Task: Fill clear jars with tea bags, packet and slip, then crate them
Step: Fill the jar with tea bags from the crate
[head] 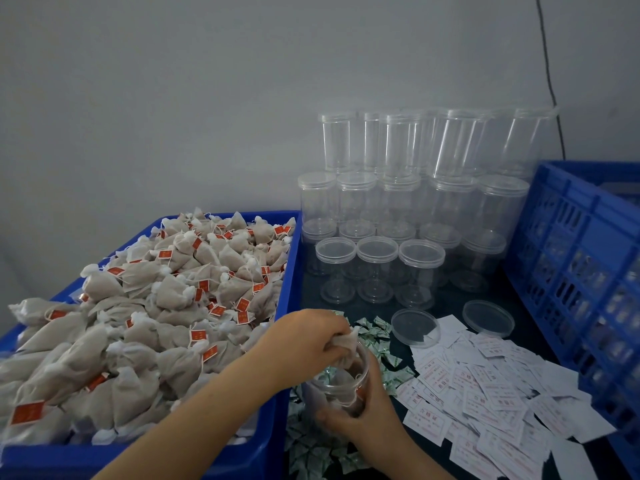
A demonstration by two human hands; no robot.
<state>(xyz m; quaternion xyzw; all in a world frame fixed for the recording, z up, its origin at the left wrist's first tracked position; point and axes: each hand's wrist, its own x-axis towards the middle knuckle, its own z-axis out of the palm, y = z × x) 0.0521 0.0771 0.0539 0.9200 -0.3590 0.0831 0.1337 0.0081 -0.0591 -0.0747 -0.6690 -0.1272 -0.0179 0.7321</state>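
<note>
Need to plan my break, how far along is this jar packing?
Early. Blue lattice crate holds some jars. In hand: left hand pushes beige tea bags into the clear jar the right hand grips. Left: stacked empty jars, green packets, white slips.

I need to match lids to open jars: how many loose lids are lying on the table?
2. One loose lid lies at the near-left edge of the paper slips; the other lid lies to its right, near the blue crate. More may be hidden.
</note>
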